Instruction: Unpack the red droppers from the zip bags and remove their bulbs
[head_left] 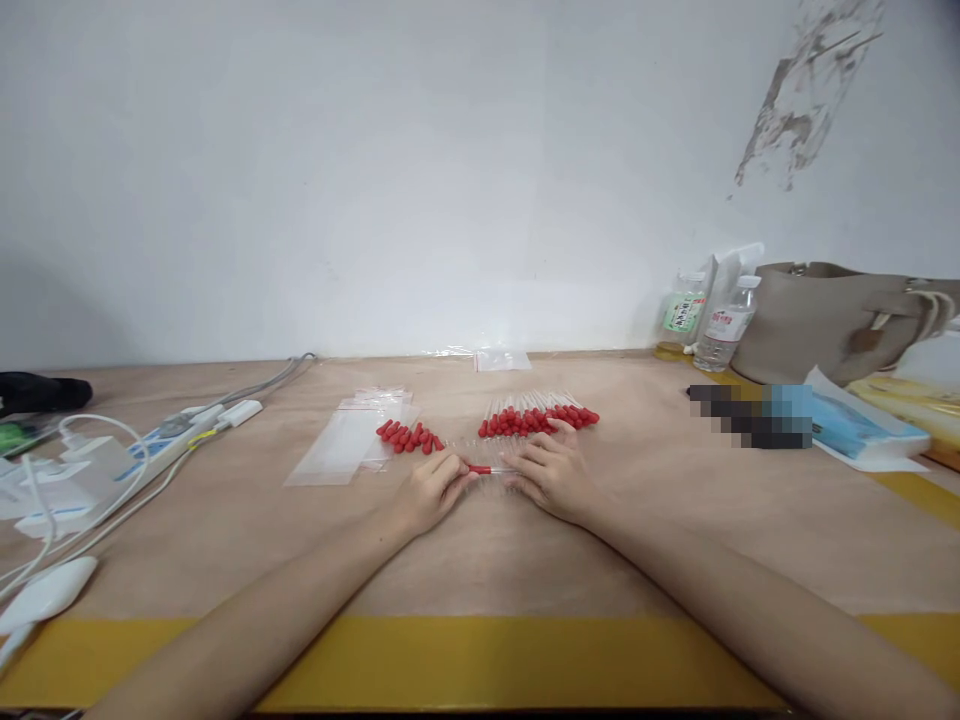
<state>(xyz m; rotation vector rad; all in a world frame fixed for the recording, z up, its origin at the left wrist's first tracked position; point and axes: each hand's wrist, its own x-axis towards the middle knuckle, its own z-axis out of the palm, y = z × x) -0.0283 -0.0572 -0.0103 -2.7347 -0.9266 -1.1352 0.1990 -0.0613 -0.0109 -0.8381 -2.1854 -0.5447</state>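
Red-tipped stick (482, 469) — slim, straight

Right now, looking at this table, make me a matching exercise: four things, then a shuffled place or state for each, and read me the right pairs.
Things:
1. Left hand
2. Larger group of red-tipped sticks
3. Power strip
4. Handbag

Places and states:
A. At the right, beside bottles
B. Fingers closed on a red tip
C. At the left, with plugs in it
D. Just beyond the right hand

Pairs: 1-B, 2-D, 3-C, 4-A.
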